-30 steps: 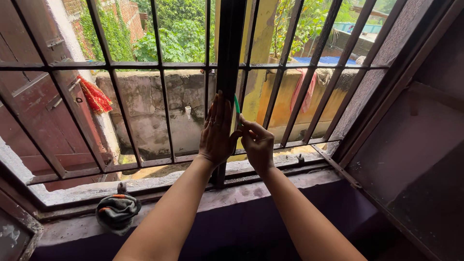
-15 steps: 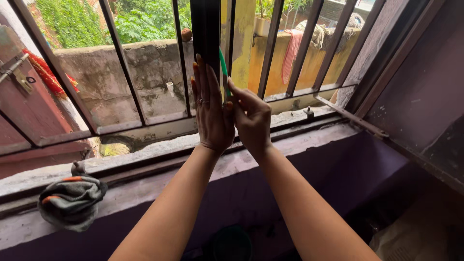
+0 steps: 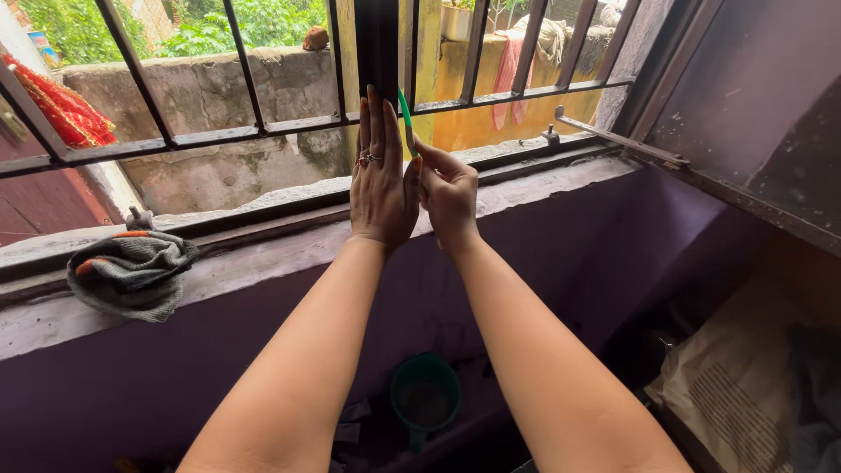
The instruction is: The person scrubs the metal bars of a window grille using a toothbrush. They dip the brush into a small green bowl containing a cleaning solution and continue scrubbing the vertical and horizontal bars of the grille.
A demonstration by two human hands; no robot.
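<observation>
Your hands have slid down the dark window post (image 3: pixel 377 44) since a second ago and now sit just above the sill (image 3: pixel 263 254). Your left hand (image 3: pixel 381 180) lies flat and open against the post, while your right hand (image 3: pixel 448 194) is closed around the thin green tool (image 3: pixel 405 118), its tip upright beside the post, so the work seems to have reached the post's lower end.

Over on the sill lies a bundled grey cloth with orange stripes (image 3: pixel 131 271), and down on the floor stands a green mug (image 3: pixel 425 396), with a brown paper sack (image 3: pixel 745 385) at the right; outside, a red cloth (image 3: pixel 61 109) and a pink cloth (image 3: pixel 512 66) hang by the mossy wall (image 3: pixel 210 96)
</observation>
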